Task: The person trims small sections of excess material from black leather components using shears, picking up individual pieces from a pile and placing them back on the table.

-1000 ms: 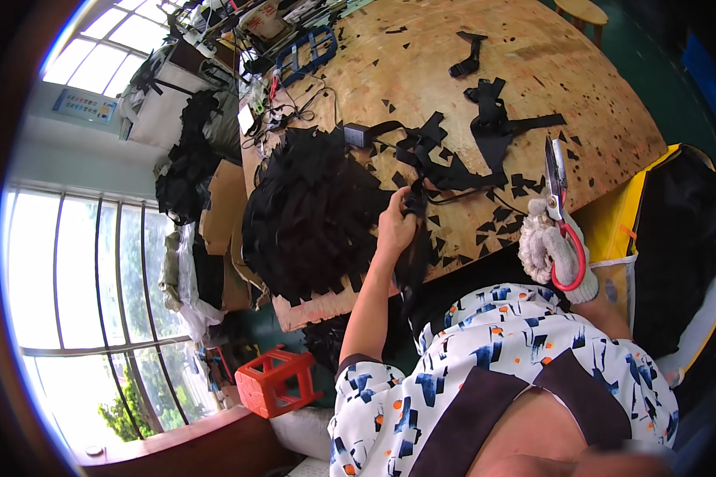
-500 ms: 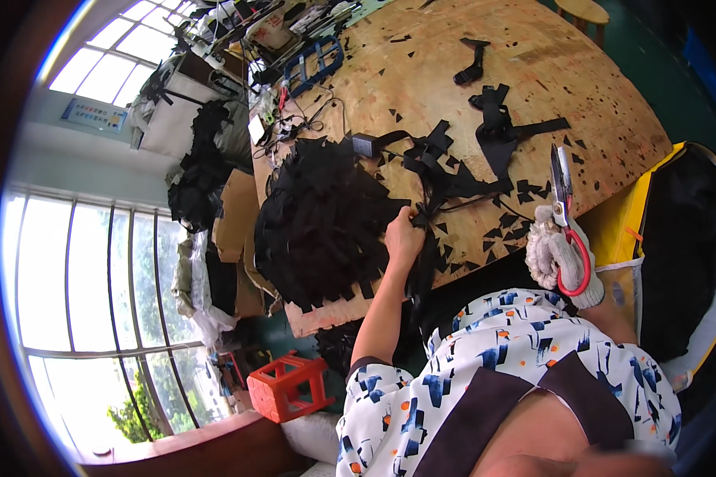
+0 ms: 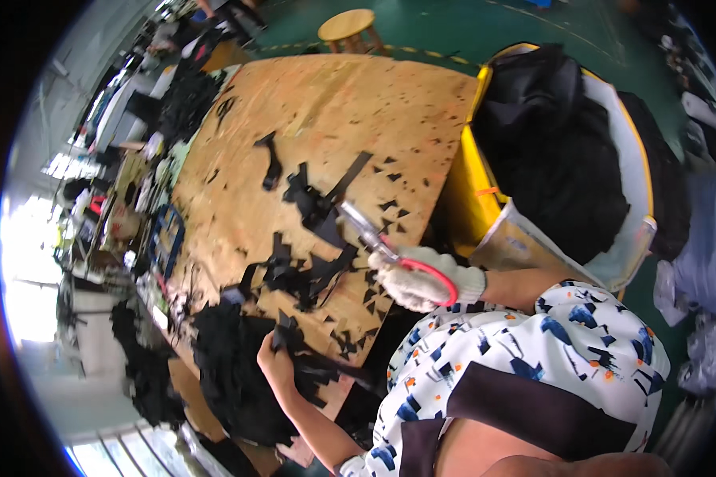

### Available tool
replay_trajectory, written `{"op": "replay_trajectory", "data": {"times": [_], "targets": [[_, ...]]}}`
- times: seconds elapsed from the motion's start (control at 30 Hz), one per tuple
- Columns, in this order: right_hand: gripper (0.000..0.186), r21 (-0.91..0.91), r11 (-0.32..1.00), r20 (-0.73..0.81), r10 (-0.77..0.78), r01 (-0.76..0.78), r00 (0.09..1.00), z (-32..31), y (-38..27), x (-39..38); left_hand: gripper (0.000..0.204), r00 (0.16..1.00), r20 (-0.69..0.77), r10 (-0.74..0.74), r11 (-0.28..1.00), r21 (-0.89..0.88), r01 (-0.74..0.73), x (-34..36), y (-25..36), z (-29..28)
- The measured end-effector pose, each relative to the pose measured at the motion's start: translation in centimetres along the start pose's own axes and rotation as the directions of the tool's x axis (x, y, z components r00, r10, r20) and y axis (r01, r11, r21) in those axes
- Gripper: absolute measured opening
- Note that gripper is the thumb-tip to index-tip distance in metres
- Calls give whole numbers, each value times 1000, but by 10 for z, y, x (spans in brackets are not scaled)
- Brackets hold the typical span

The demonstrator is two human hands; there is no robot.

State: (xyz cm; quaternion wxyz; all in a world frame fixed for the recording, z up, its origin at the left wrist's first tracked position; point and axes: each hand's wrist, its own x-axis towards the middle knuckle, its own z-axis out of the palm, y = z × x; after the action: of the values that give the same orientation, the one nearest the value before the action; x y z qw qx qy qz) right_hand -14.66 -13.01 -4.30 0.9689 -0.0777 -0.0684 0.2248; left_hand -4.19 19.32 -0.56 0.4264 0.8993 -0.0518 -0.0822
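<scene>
My left hand (image 3: 276,359) is closed on a black fabric strip (image 3: 290,335), beside a heap of black fabric pieces (image 3: 229,378) at the near left of the table. The strip trails right toward the table's near edge. In a white knitted glove, my right hand (image 3: 422,278) grips scissors (image 3: 364,229) by their red handles. The silvery blades point up and left, over the table and close to a folded black band (image 3: 314,208). More tangled black strips (image 3: 290,274) lie between my two hands.
Small black triangular offcuts (image 3: 390,208) are scattered over the wooden table (image 3: 358,95). At the right stands a yellow-edged bag (image 3: 473,171) filled with black fabric. A round wooden stool (image 3: 346,25) is beyond the far edge. Another person's legs (image 3: 235,16) show far left.
The view has swung right, so the table and heap sit further left and lower. My left hand still holds black fabric; the scissors now tilt leftward over the table.
</scene>
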Motion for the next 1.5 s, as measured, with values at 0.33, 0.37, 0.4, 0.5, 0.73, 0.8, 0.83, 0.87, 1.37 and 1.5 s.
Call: {"op": "replay_trajectory", "data": {"times": [0.33,0.37,0.4,0.5,0.73,0.8,0.83,0.87,1.37,1.5], "targets": [[24,-604,767,-167,-389,218,906,13,10,-11,24,990,-122,72,934,-339,-110,-5,73,-122],[38,-632,756,-181,-358,171,916,12,8,-12,24,988,-142,66,939,-325,-110,-5,77,-125],[28,-610,767,-174,-375,199,910,8,10,-10,22,988,-120,100,875,-462,-145,-7,86,-125],[28,-571,806,-195,-321,159,927,7,10,-16,26,986,-25,163,871,-467,-156,7,102,-117],[31,-497,857,-307,-322,138,896,0,9,-19,42,985,83,149,782,-620,-66,23,102,-92],[30,-560,823,-302,-313,99,900,9,5,-22,42,974,111,199,787,-609,-92,28,114,-87],[24,-561,823,-311,-309,89,899,16,8,-19,42,971,108,214,819,-562,-118,29,122,-90],[19,-567,820,-324,-314,83,892,20,8,-16,41,965,112,235,843,-517,-145,32,135,-91],[34,15,994,-479,102,-108,872,-82,13,20,48,-148,-145,978,-189,-329,-925,-66,440,235],[32,-295,951,-156,-146,95,977,-124,23,3,73,-189,185,964,-79,-480,-874,-64,339,358]]}}
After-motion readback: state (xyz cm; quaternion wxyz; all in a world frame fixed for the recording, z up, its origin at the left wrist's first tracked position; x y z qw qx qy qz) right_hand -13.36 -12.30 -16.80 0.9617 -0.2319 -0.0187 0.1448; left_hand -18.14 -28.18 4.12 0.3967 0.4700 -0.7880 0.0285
